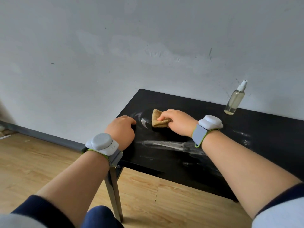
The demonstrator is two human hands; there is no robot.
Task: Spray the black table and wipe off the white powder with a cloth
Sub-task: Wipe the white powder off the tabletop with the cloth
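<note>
- Two hands are at the black table (271, 122), which stands against a pale wall.
- My right hand (177, 122) is clamped on a folded tan cloth (158, 120). The fingers curl over its top and press it onto the table's left half, toward the back.
- My left hand (120, 130) rests on the table's left end, near the cloth. Its fingers bend downward, and I cannot tell whether they grip the edge or only brace.
- To wipe well, I judge the cloth should stay flat under firm, even pressure. Long overlapping strokes in one direction would gather the powder instead of smearing it. I would turn to a fresh face once this one loads up.
- White powder (164, 143) lies in a long streak nearer me, between my wrists. A curved smear sits just left of the cloth, and faint specks lie farther right.
- The surface around the cloth looks darker and cleaner than the rest.
- A clear spray bottle (234, 100) with a white nozzle stands upright at the back edge, well apart from both hands.
</note>
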